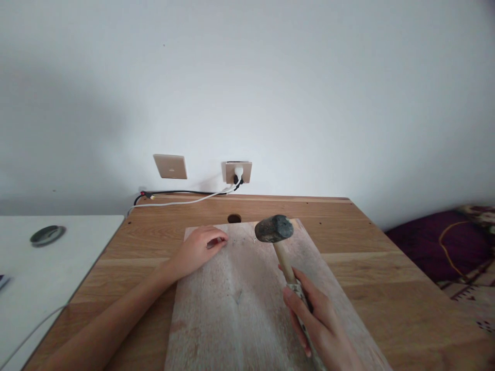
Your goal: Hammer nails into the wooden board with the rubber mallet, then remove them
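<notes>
My right hand (315,314) is wrapped round the handle of a rubber mallet (275,229). The mallet's dark, worn head is raised over a pale wooden board (247,330), its light wooden shaft slanting down into my grip. At the board's far left part rests my left hand (204,247), with thumb and fingers curled to a pinch near the surface. Whatever the pinch may hold is too small or hidden to make out. Small dark marks dot the board around these fingertips.
The board lies on a wooden table (367,263) with a round cable hole (234,219). Cables (181,202) run along its back edge to a wall socket (238,172). A white table (23,288) adjoins on the left, and dark purple fabric (436,245) lies to the right.
</notes>
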A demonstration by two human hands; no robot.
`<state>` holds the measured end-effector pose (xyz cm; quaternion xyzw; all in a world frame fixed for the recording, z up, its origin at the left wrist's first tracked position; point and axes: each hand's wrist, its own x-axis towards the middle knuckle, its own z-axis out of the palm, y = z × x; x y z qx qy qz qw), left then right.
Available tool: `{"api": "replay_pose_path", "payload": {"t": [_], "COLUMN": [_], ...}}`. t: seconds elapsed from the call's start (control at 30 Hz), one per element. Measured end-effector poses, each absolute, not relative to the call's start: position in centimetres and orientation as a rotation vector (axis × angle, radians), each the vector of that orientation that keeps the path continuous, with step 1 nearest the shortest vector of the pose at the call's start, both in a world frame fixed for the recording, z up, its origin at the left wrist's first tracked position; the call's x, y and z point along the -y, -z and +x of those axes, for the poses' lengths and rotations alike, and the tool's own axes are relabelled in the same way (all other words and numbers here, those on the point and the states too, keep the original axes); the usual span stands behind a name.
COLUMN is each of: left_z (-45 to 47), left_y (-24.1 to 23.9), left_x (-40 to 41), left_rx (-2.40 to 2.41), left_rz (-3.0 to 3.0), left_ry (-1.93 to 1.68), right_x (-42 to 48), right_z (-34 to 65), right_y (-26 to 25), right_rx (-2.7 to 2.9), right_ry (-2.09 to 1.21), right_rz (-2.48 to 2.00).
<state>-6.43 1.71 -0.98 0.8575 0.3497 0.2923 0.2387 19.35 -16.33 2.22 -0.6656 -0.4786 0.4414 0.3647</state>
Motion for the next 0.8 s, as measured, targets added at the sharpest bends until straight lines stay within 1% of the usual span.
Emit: {"api": "replay_pose_path", "payload": {"t": [0.2,0.43,0.8], "left_z": [-6.4,-6.1,-6.2], "left_y": [0.9,0.0,0.1], "left_x": [-1.9,-1.4,-1.5], "left_rx": [-0.967,-1.08,-1.111], "left_rz": [2.345,2.234,2.208], "left_ry": [-0.777,-0.723,-0.695], "right_x": [16.3,14.6,14.0], "right_z": [19.0,16.4,15.7], "right_y": [-1.8,-3.6,-2.8], "right_rx": [1.244,1.389,1.551], "right_ry": [-1.281,-1.403,-1.362], "right_rz": [-1.71,-1.682,-1.684]}}
